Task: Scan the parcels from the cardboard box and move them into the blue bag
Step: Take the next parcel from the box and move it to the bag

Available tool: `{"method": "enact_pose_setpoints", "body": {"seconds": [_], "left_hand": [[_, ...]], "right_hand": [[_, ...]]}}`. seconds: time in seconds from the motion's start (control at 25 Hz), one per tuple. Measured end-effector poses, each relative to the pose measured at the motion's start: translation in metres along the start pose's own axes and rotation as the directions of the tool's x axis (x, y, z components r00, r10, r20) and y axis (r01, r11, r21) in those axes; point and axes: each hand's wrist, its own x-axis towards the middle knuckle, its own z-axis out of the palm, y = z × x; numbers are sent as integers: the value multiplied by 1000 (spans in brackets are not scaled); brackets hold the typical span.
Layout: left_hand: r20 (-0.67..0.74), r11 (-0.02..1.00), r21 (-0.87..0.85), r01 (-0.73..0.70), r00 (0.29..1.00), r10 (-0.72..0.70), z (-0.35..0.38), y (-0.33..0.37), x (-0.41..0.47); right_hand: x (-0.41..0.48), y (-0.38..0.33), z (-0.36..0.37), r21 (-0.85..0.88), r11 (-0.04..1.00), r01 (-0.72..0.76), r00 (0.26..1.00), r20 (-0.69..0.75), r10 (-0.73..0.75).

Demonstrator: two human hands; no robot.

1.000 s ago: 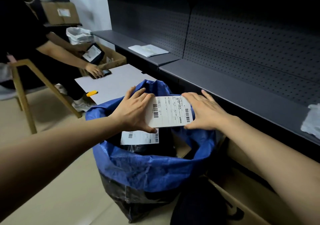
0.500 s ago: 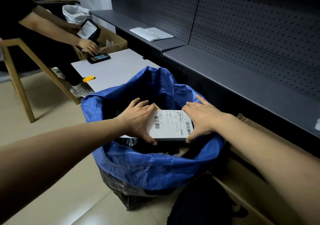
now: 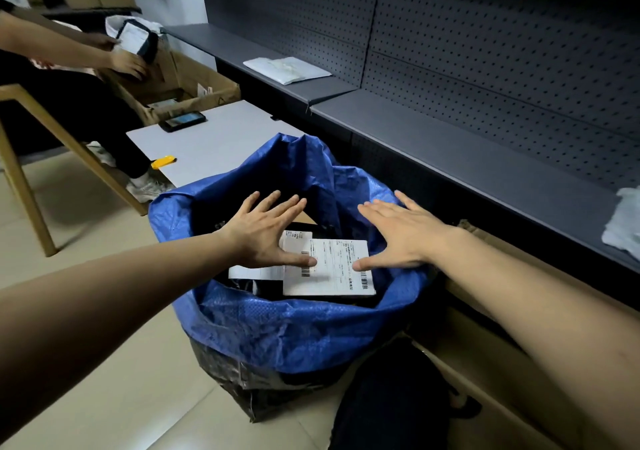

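At the far left of my feed, a second person's arm (image 3: 59, 45) reaches over a brown carton (image 3: 207, 94), and that person's hand holds a blurred dark packet (image 3: 136, 37). Below them I see a wooden chair leg (image 3: 20, 179). Next comes a low white table (image 3: 235, 137), with a black phone (image 3: 181, 121) near its far corner and a small yellow object (image 3: 163, 163) at its near left edge. Just in front of the table the blue bag (image 3: 277, 331) stands on the tiled floor (image 3: 104, 397), its mouth rolled open. The wearer's left hand (image 3: 263, 234) hovers over that mouth, flat, fingers spread, holding nothing. Its thumb tip overlaps the label below, and I cannot tell whether it touches. The parcel (image 3: 336, 273) lies inside the bag, white label up, on top of another labelled parcel (image 3: 254, 272). The right hand (image 3: 403, 238) mirrors the left, fingers straight and splayed and gripping nothing, its thumb tip over the label's right side. Under the right forearm sits the cardboard box (image 3: 502, 401), against the dark pegboard shelf (image 3: 485, 158). A black backpack (image 3: 391, 401) lies between bag and box. On the shelf I make out a white mailer (image 3: 287, 70) further back, and crumpled white plastic (image 3: 623, 221) at the far right
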Motion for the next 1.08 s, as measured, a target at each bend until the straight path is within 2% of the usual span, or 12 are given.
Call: {"method": "enact_pose_setpoints", "body": {"seconds": [0.32, 0.52, 0.72, 1.08], "left_hand": [[-96, 999, 5, -51, 994, 51, -29, 46, 1], [-166, 992, 18, -124, 978, 126, -43, 89, 14], [-222, 967, 11, -254, 942, 250, -52, 149, 27], [-241, 891, 75, -447, 859, 451, -61, 267, 46]], "right_hand": [[-55, 26, -15, 23, 991, -132, 987, -85, 134], [-117, 52, -14, 26, 967, -252, 965, -73, 254], [-190, 78, -2, 76, 919, -387, 916, -78, 393], [-319, 120, 32, 133, 783, -607, 789, -13, 614]]}}
